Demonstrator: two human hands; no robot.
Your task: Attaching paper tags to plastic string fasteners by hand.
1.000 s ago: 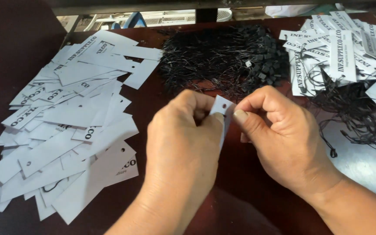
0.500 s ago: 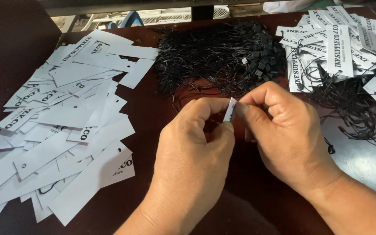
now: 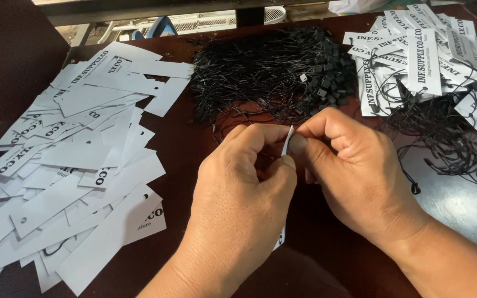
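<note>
My left hand (image 3: 237,198) and my right hand (image 3: 354,171) meet over the middle of the dark table (image 3: 178,138). Between their fingertips they pinch one white paper tag (image 3: 287,141), seen edge-on at its top; its lower end shows under my left hand. My right thumb and forefinger press at the tag's top edge. Whether a string is in my fingers is hidden. Just beyond my hands lies a heap of black strings with small black clasps (image 3: 274,72).
A wide spread of loose white tags with punched holes (image 3: 78,160) covers the left of the table. A pile of tags with black strings attached (image 3: 432,60) lies at the back right, its strings trailing toward my right wrist.
The tag has turned from facing me to edge-on between my fingers. Both hands have stayed in the same place, fingertips drawn closer together.
</note>
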